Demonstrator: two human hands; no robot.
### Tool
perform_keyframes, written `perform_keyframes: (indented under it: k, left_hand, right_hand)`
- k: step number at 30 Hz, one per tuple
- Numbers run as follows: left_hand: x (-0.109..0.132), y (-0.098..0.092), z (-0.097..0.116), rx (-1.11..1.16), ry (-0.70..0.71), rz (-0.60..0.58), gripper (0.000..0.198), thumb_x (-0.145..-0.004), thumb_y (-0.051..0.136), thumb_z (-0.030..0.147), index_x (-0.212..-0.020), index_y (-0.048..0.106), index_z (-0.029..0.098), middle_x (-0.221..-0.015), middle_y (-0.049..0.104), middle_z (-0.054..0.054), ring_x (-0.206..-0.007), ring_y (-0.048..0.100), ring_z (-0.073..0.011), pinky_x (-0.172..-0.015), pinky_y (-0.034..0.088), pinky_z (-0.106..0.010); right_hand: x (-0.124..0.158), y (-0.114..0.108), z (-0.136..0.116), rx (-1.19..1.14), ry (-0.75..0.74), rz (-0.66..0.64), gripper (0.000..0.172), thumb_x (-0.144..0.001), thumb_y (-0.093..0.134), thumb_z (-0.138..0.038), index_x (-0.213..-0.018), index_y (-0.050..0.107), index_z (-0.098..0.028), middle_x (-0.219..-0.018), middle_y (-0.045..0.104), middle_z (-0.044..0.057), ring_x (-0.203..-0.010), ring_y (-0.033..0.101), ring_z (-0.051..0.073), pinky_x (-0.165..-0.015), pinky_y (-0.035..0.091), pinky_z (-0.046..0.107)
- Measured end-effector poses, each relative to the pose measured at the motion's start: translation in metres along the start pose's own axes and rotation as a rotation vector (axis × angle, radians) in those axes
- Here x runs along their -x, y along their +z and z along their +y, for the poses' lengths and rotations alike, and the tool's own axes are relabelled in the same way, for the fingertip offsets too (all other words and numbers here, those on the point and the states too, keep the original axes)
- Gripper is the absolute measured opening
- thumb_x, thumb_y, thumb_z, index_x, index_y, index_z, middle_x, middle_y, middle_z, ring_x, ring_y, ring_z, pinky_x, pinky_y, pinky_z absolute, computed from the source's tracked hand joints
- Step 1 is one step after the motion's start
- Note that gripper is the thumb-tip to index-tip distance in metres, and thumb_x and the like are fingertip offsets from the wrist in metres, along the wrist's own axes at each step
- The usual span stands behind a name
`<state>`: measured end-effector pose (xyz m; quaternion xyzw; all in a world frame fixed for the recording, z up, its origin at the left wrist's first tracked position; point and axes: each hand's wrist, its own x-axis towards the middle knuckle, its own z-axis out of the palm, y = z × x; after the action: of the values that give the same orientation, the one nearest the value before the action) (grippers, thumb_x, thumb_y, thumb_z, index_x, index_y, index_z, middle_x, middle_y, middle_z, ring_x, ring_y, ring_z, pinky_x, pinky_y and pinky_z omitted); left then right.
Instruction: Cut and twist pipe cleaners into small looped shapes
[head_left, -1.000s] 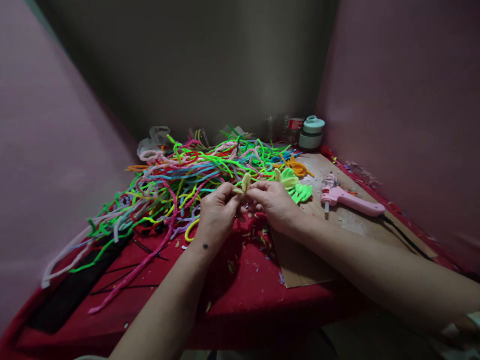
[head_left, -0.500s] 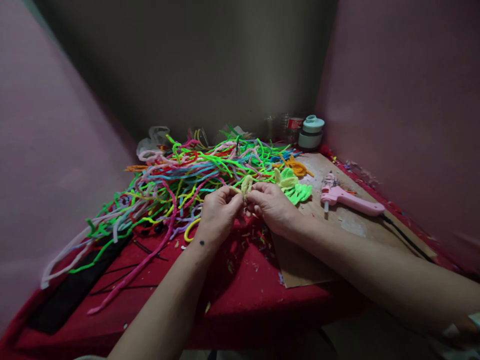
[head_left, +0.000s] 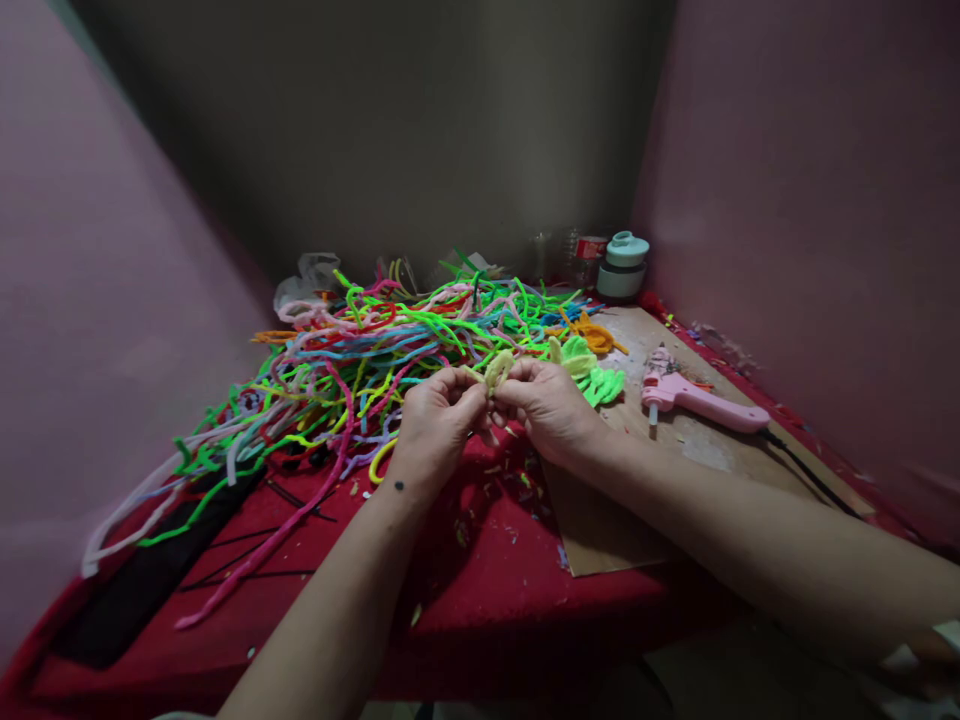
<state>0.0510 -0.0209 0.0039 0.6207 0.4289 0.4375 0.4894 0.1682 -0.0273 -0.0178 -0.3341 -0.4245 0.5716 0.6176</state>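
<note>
Between my two hands is a pale yellow fuzzy stem (head_left: 498,369) bent into a loop. My left hand (head_left: 442,420) pinches it from the left with thumb and forefinger, while my right hand (head_left: 546,405) grips it from the right. The fingertips of both hands nearly meet below the loop. Just behind my right hand, bright green looped pieces (head_left: 600,383) lie with pale yellow ones at the cardboard's left edge. A big pile of coloured fuzzy stems (head_left: 420,330) spreads behind and left of my hands.
A pink glue gun (head_left: 709,402) with a black cord rests on the cardboard (head_left: 675,470) at right. An orange looped piece (head_left: 592,332) lies behind it. A lidded cup (head_left: 622,268) stands at the back. Scraps dot the red cloth (head_left: 487,600); a black strip (head_left: 142,580) lies left.
The pale yellow loop has turned and looks wider, leaning slightly to the right. My left hand has shifted a little left; my right hand has moved only slightly.
</note>
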Motion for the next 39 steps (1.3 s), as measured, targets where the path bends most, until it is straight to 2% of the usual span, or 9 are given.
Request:
perform_keyframes:
  k: [4,8,12,18,25,28,34,36,39]
  left_hand:
    - [-0.001,-0.004,0.000,0.008,0.007,-0.006,0.005,-0.070,0.056,0.019,-0.068,0.053,0.016,-0.049,0.056,0.004,-0.041,0.054,-0.0113,-0.042,0.046,-0.023]
    - [0.000,-0.008,0.001,-0.068,0.033,-0.009,0.005,-0.070,0.057,0.018,-0.067,0.054,0.015,-0.049,0.056,0.004,-0.040,0.052,-0.0087,-0.042,0.045,-0.020]
    - [0.001,-0.009,0.003,-0.084,0.022,-0.031,0.009,-0.071,0.058,0.021,-0.066,0.054,0.015,-0.052,0.056,0.005,-0.042,0.052,-0.0072,-0.044,0.043,-0.018]
    - [0.002,-0.010,0.007,-0.047,-0.026,-0.098,0.017,-0.068,0.066,0.026,-0.063,0.057,0.013,-0.051,0.054,0.003,-0.042,0.048,-0.0063,-0.042,0.038,-0.018]
    - [-0.003,-0.021,0.005,0.077,-0.073,-0.274,0.015,-0.068,0.066,0.024,-0.066,0.059,0.012,-0.059,0.059,0.001,-0.043,0.049,-0.0066,-0.041,0.041,-0.019]
    - [-0.004,-0.022,0.004,0.055,-0.084,-0.256,0.015,-0.068,0.066,0.024,-0.065,0.058,0.012,-0.056,0.058,0.002,-0.042,0.048,-0.0066,-0.041,0.041,-0.019]
    - [-0.002,-0.018,0.007,-0.015,-0.089,-0.206,0.014,-0.066,0.068,0.022,-0.061,0.058,0.012,-0.049,0.055,0.003,-0.039,0.047,-0.0061,-0.039,0.040,-0.018]
    - [-0.002,-0.017,0.006,0.028,-0.085,-0.183,0.014,-0.065,0.068,0.022,-0.062,0.059,0.012,-0.049,0.056,0.002,-0.040,0.048,-0.0064,-0.039,0.040,-0.018]
    - [-0.002,-0.016,0.003,0.121,-0.080,-0.131,0.014,-0.066,0.069,0.024,-0.064,0.062,0.012,-0.049,0.057,0.002,-0.039,0.048,-0.0064,-0.038,0.041,-0.018]
  right_hand:
    - [-0.001,0.000,-0.004,-0.097,0.042,-0.029,0.014,-0.057,0.058,-0.009,-0.062,0.048,-0.018,-0.052,0.051,-0.004,-0.045,0.046,0.009,-0.045,0.035,0.023]
    - [-0.004,-0.005,-0.008,-0.064,0.044,-0.068,0.015,-0.065,0.065,-0.024,-0.074,0.055,-0.017,-0.060,0.053,-0.004,-0.050,0.046,0.007,-0.048,0.035,0.022]
    - [-0.006,-0.009,-0.008,0.094,-0.038,-0.059,0.019,-0.072,0.062,-0.032,-0.065,0.058,-0.014,-0.056,0.052,-0.003,-0.049,0.042,0.007,-0.048,0.031,0.023]
    - [-0.005,-0.009,-0.007,0.103,-0.066,-0.042,0.017,-0.069,0.064,-0.027,-0.059,0.059,-0.014,-0.054,0.052,-0.002,-0.049,0.040,0.007,-0.050,0.030,0.024]
    - [-0.006,-0.006,-0.005,-0.241,0.213,-0.065,0.011,-0.068,0.062,-0.017,-0.060,0.055,-0.015,-0.055,0.047,-0.003,-0.049,0.041,0.008,-0.048,0.029,0.024]
    - [-0.006,-0.007,-0.004,-0.227,0.163,-0.052,0.013,-0.069,0.062,-0.018,-0.058,0.054,-0.015,-0.055,0.046,-0.003,-0.049,0.041,0.008,-0.048,0.030,0.024]
    - [-0.005,-0.010,-0.007,0.045,-0.034,-0.026,0.023,-0.073,0.062,-0.025,-0.054,0.054,-0.015,-0.050,0.047,-0.003,-0.046,0.039,0.007,-0.047,0.028,0.024]
    - [-0.004,-0.009,-0.007,0.065,-0.050,-0.040,0.026,-0.075,0.061,-0.029,-0.054,0.054,-0.015,-0.050,0.047,-0.003,-0.046,0.039,0.007,-0.048,0.029,0.024]
    - [-0.003,-0.008,-0.006,0.009,-0.012,-0.130,0.027,-0.076,0.061,-0.038,-0.059,0.057,-0.016,-0.056,0.053,-0.001,-0.052,0.046,0.009,-0.054,0.036,0.025]
